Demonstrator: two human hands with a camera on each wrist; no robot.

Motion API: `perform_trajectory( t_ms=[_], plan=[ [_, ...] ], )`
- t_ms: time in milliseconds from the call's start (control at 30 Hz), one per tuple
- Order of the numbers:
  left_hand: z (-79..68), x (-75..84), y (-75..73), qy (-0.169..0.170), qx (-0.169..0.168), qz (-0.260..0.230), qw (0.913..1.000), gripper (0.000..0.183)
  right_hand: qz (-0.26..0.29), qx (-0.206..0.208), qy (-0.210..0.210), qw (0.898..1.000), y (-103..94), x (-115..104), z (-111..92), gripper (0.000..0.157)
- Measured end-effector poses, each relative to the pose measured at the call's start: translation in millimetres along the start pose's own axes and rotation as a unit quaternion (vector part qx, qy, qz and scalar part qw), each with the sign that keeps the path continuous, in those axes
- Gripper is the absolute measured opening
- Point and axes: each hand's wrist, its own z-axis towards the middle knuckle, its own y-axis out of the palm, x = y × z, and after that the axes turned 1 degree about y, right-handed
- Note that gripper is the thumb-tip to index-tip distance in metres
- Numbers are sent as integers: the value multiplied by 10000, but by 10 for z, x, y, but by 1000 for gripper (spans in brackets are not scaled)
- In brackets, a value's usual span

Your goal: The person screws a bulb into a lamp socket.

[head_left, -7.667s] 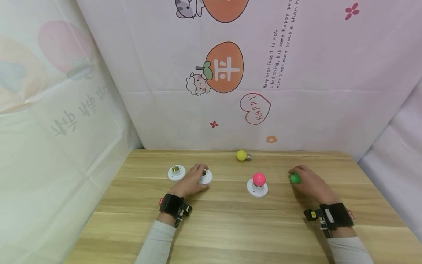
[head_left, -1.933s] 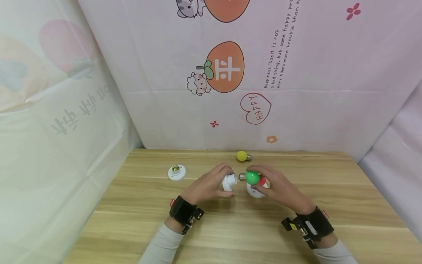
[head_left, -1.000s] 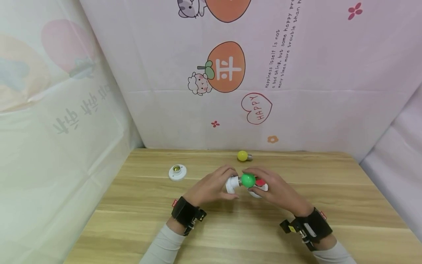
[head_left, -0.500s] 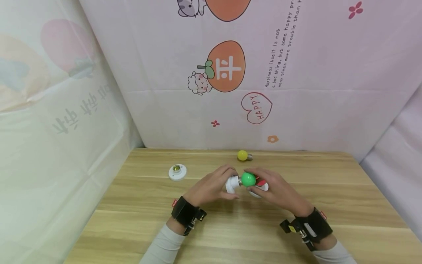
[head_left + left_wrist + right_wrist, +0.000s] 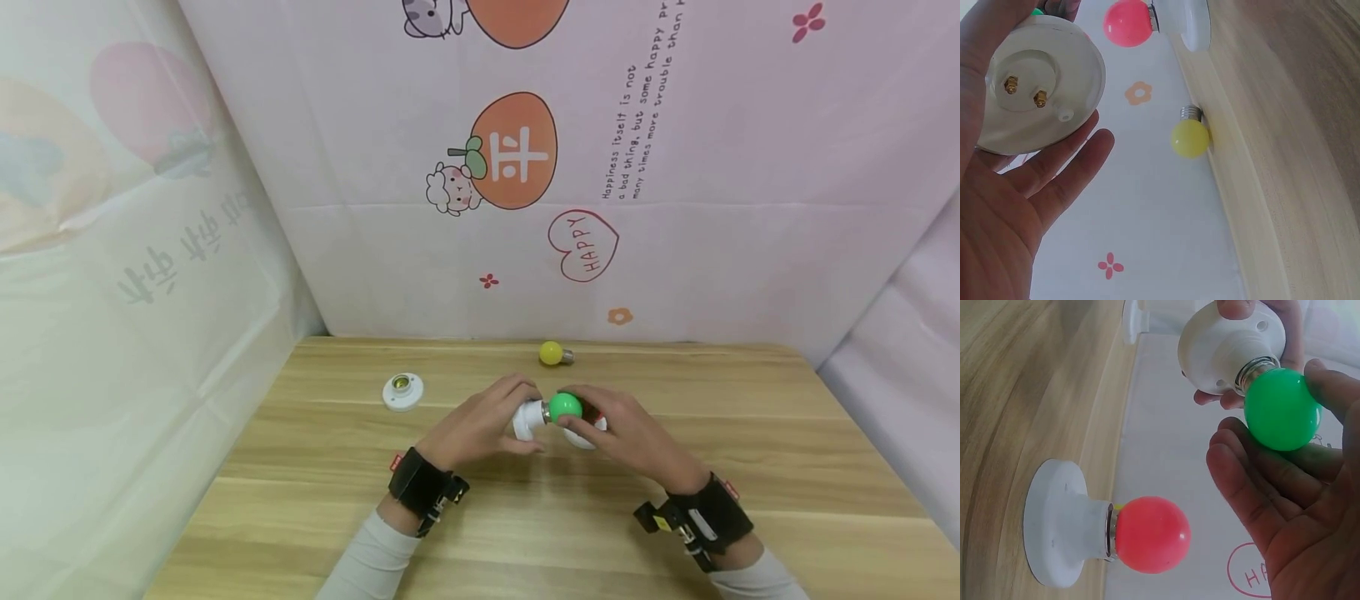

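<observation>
My left hand grips a round white lamp holder by its base, tipped so the socket faces right. In the left wrist view the base's underside shows two brass screws. A green bulb sits with its metal cap partly inside that socket, a band of thread still showing. My right hand holds the green bulb between thumb and fingers. Behind the right hand, a pink-red bulb stands upright in a second white holder on the table, mostly hidden in the head view.
A third white lamp holder lies at the left, its brass socket facing up. Near the table's back edge a yellow bulb lies on its side. Printed white cloth hangs behind the wooden table and along both sides.
My left hand has lifted the holder off the table and moved right. My right hand brought the green bulb left into its socket; lately its fingers have shifted on the bulb.
</observation>
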Motion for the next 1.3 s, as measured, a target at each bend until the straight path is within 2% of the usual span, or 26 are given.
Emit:
perform_trajectory(
  t_ms=[167,400,633,767,900,1300],
  plan=[
    [-5,-5,0,50,9,70,10000,60,-69,-20,144,9999,21,7,-5,31],
    [-4,-14,2,30,-7,164,9999,62,35,-5,204,9998,18,7,-5,47],
    [-5,-15,1,3,-14,133,9999,61,272,218,-315,9989,37,-2,13,37],
    [-11,-13,-4,-70,-35,75,9999,62,232,287,-541,9979,39,8,11,45],
    [-12,-17,-12,-69,-2,27,10000,61,179,241,-646,9975,28,3,14,55],
    [-3,-11,-33,18,37,67,10000,61,227,364,-749,9963,-37,-175,46,55]
  ],
)
